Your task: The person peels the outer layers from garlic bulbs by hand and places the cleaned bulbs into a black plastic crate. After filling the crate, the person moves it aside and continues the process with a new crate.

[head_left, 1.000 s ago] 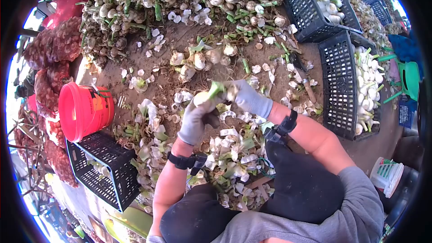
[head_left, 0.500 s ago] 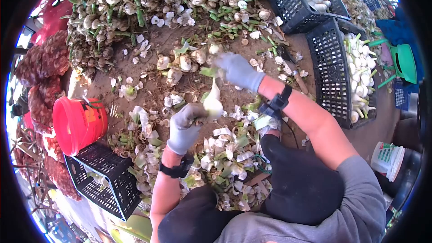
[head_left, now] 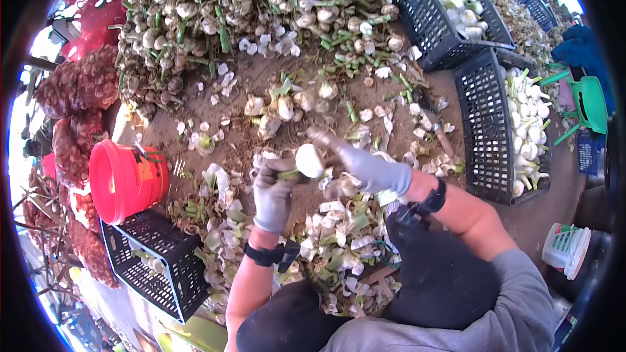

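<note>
white bulb [head_left: 310, 161] in left hand [head_left: 272, 197]

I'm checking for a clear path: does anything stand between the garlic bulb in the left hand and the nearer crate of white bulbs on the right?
Yes: the right hand is beside the garlic bulb, toward the crate. Beyond it, a wooden-handled tool lies on the ground, then the crate's side wall.

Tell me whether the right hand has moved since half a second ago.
Yes: the right hand has moved toward the person, away from the loose bulbs.
</note>
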The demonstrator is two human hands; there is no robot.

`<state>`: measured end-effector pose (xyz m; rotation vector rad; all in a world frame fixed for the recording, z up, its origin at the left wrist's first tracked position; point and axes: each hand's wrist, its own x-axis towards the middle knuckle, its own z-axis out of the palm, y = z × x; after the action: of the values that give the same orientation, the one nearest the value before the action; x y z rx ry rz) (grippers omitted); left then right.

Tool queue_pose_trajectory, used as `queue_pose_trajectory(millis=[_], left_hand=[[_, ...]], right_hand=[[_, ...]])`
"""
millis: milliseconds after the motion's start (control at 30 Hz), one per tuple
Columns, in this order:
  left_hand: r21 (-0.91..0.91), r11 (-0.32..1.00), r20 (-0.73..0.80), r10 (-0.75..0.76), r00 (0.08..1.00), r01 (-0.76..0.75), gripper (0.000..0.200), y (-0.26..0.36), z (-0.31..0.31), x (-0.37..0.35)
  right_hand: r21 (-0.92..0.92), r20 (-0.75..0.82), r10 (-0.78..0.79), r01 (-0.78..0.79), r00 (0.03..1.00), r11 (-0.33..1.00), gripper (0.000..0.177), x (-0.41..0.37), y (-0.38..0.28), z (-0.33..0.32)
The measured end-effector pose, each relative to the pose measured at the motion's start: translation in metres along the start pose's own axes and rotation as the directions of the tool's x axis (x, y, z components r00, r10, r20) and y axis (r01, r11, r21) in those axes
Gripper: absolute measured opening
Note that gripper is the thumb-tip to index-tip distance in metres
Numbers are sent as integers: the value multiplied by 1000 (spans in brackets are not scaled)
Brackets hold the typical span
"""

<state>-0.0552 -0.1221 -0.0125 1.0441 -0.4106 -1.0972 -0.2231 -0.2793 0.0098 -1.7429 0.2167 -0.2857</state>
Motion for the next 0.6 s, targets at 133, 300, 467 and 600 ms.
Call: queue_pose_trajectory(millis=[133,300,467,600], left_hand=[[80,997,-59,28,998,-24,39,21,33,-7],[215,965,-166,-113,980,148,37,-2,-24,-6],[238,939,-173,-210,962,248,33,-13,-32,11],[244,937,-146,-221,964,251,31,-15,-37,20]], right_hand=[[527,12,123,-111,992,843,65,12,-20,-37],[729,-465,-71,427,882,535,35,35,-58,-170],[-126,-363,433,-504,825,854,67,112,-7,-140],[-587,-432,248,-479,867,653,45,130,144,-101]])
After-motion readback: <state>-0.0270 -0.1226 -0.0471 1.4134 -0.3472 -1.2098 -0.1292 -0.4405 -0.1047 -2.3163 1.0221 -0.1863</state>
